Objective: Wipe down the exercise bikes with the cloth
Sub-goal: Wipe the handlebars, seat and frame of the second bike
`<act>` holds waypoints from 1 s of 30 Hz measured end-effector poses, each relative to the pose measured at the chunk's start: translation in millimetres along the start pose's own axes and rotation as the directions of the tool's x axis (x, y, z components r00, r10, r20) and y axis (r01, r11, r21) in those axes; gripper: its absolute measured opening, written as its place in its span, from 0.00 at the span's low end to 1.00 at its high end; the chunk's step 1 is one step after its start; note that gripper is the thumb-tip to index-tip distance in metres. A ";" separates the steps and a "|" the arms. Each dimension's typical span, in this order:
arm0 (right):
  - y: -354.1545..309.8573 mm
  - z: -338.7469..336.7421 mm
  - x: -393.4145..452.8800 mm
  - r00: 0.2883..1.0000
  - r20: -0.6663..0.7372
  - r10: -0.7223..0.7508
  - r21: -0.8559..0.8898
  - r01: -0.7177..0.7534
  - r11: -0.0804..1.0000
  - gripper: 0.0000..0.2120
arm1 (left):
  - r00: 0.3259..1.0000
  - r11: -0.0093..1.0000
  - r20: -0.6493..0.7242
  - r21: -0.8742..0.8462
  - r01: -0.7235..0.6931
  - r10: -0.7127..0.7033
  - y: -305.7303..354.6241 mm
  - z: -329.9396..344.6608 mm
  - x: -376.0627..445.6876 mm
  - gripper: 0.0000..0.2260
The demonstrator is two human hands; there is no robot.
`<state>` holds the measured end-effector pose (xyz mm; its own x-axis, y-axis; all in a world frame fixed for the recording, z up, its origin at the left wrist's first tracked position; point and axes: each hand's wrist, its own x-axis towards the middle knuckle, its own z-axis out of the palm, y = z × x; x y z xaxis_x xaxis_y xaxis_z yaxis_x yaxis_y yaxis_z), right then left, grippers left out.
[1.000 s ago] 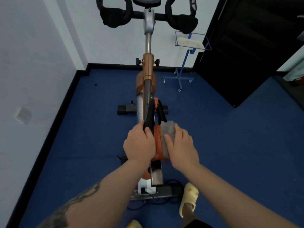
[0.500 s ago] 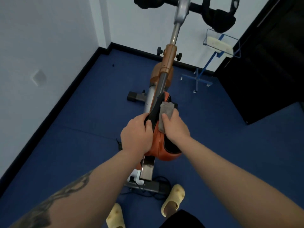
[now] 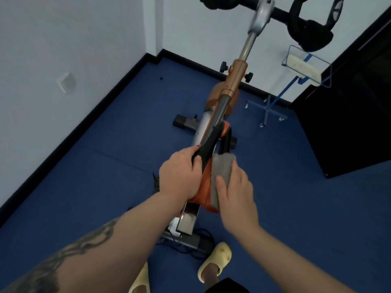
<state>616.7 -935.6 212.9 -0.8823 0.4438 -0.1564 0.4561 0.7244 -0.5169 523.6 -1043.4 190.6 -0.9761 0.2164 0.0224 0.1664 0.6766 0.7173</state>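
Left hand [image 3: 179, 174] curls round the black nose of the saddle [image 3: 206, 166], steadying it; right hand [image 3: 234, 191] lies with fingers fairly straight on the grey cloth [image 3: 222, 172], pressing it against the saddle's orange right flank, thumb on the cloth's near edge. The exercise bike [image 3: 233, 81] runs away from both hands toward the wall corner, handlebars [image 3: 311, 32] far beyond them. Likely trouble: the cloth is only pressed, not gripped, so a fast stroke over the rounded flank could let it slide off and drop to the blue floor [image 3: 84, 187]. The saddle could also twist if the left hand slackens. Just below the hands a metal rail [image 3: 189, 218] ends in a square edge, which could catch knuckles on a downward stroke. Cables [image 3: 198, 240] lie near the feet. Open floor to the right of the right hand; the wall closes in left of the left hand.
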 end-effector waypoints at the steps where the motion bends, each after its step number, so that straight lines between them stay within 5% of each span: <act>1: 4.1 0.6 -14.1 0.999 -0.011 -0.039 -0.006 0.039 0.999 0.35 | 1.000 1.000 -0.004 -0.003 -0.007 0.007 -0.3 0.5 -0.1 0.14; 7: -14.7 -1.6 61.9 0.988 0.052 0.146 0.076 -0.150 0.986 0.27 | 1.000 1.000 0.006 0.007 0.008 -0.008 0.4 -0.1 0.3 0.14; 13: -5.6 1.9 3.0 0.997 -0.022 -0.069 -0.087 0.066 0.994 0.35 | 1.000 1.000 -0.004 -0.002 -0.004 0.004 0.2 -0.3 0.6 0.13; 17: -18.7 -2.1 68.8 0.986 0.074 0.153 0.026 -0.155 0.988 0.28 | 1.000 1.000 0.004 0.014 0.026 -0.026 1.0 -1.3 -0.4 0.14; 23: 1.4 1.0 3.1 0.999 -0.004 -0.051 -0.028 0.051 0.998 0.32 | 1.000 1.000 -0.018 -0.003 0.006 -0.006 2.1 -1.8 -0.4 0.12; 27: -1.7 -2.3 51.3 0.988 0.079 0.132 0.154 -0.143 0.978 0.23 | 1.000 1.000 -0.002 0.004 0.009 -0.009 3.5 -2.1 -0.9 0.12; 30: 0.9 4.8 29.8 0.994 -0.034 0.103 0.183 -0.095 0.978 0.24 | 1.000 1.000 0.008 0.000 0.002 -0.002 2.3 -3.1 -0.8 0.13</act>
<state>590.3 -924.2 203.8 -0.8259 0.5342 -0.1801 0.5092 0.5697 -0.6451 524.4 -1044.2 194.4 -0.9753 0.2202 0.0154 0.1643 0.6773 0.7171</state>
